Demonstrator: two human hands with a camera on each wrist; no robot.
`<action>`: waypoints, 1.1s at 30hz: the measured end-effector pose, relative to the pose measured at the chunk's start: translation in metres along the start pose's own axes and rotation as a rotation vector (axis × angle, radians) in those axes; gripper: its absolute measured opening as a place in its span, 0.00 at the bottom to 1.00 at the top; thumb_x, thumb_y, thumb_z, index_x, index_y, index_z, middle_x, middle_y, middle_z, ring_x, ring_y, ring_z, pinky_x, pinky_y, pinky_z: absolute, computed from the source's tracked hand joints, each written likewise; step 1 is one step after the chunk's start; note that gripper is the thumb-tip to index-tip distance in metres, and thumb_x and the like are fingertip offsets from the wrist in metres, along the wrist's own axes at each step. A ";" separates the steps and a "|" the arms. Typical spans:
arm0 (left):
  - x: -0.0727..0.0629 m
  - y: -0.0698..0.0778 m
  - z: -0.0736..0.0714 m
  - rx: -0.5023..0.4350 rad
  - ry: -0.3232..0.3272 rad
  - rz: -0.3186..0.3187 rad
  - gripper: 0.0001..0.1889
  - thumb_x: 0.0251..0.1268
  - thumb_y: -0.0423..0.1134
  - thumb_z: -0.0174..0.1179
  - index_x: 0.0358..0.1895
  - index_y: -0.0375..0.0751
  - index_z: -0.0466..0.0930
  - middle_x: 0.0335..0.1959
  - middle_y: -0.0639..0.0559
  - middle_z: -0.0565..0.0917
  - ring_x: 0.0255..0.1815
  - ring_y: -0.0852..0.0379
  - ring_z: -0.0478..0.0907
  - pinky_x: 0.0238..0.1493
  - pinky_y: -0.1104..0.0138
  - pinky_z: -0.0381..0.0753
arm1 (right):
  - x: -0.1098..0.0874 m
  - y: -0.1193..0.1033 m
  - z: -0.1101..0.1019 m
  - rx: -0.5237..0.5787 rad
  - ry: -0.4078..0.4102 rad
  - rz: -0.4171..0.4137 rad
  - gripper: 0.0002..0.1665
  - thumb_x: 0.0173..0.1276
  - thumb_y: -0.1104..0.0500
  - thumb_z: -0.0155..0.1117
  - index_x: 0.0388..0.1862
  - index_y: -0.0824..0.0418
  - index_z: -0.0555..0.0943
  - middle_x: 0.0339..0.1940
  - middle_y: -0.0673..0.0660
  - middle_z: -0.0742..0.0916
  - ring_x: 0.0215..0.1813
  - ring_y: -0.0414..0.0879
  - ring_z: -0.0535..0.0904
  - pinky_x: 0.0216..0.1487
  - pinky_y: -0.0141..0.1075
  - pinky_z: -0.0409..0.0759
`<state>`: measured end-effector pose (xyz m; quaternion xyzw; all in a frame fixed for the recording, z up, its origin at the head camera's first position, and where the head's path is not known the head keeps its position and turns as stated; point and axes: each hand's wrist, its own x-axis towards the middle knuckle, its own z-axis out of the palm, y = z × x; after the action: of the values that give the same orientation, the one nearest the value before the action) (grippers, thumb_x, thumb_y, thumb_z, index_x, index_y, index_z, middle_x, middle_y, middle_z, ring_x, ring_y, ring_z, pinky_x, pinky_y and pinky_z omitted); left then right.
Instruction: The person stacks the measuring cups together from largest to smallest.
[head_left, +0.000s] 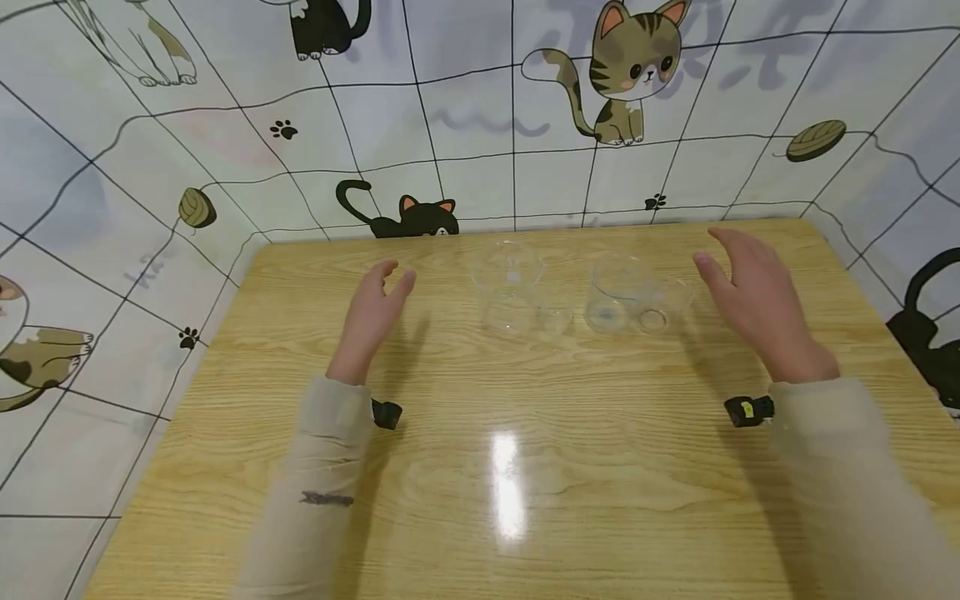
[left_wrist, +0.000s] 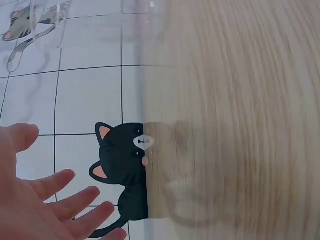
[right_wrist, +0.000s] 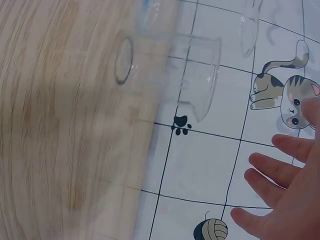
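Observation:
My left hand (head_left: 371, 310) hovers over the left part of the table, fingers spread and holding nothing. My right hand (head_left: 757, 292) is likewise held out on the right side, with a gap between thumb and fingers. Between them stand clear see-through vessels near the table's back edge. A tall one (head_left: 508, 287) is nearest the left hand, with a small faint one (head_left: 555, 319) beside it. Farther right is another tall vessel (head_left: 611, 296). The small vessel (head_left: 667, 300) closest to the right hand looks like a beaker with a spout in the right wrist view. Neither hand touches them.
The wooden table (head_left: 600, 492) runs back to a tiled-pattern wall (head_left: 480, 117) printed with cartoon cats and paw marks. Side walls (head_left: 97, 467) with the same print flank it. A bright light reflection lies mid-table.

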<state>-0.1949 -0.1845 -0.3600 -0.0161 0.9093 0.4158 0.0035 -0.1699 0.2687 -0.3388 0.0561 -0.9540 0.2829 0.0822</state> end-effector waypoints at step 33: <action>-0.017 0.034 0.025 -0.372 0.259 0.059 0.24 0.58 0.63 0.47 0.57 0.63 0.70 0.57 0.66 0.70 0.57 0.65 0.64 0.57 0.62 0.61 | -0.011 -0.059 0.036 0.450 0.314 0.090 0.25 0.71 0.45 0.38 0.63 0.50 0.66 0.63 0.48 0.69 0.65 0.44 0.59 0.63 0.46 0.54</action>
<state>-0.1790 -0.1423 -0.3504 -0.0429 0.8099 0.5708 -0.1283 -0.1550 0.2003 -0.3388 -0.0138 -0.8442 0.4964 0.2018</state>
